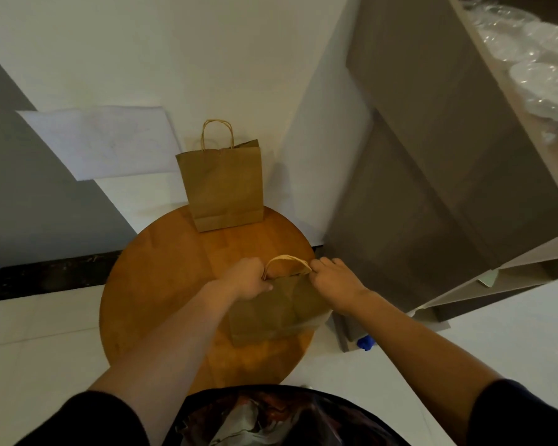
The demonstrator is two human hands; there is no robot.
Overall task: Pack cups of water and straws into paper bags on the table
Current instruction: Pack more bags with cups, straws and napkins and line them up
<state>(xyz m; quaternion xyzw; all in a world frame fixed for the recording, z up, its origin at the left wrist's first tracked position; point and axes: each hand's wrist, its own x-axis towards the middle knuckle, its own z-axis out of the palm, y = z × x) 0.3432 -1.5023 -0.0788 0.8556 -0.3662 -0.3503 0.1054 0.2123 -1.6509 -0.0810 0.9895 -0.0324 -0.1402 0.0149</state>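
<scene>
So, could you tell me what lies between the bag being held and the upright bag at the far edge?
Head view: only bare wooden table lies between the held bag and the upright bag.

Both arms reach forward from dark sleeves at the bottom of the view, forearms bare, converging toward the middle of the table. The left hand has its back turned up and its fingers curled under, thumb lying along the near side, gripping the left top edge of the bag. The right hand is just opposite, knuckles up, fingers bent downward and pinching the right top edge of the same bag. The two hands are level with each other and apart, both wrists nearly straight. The fingertips of both hands are hidden.
</scene>
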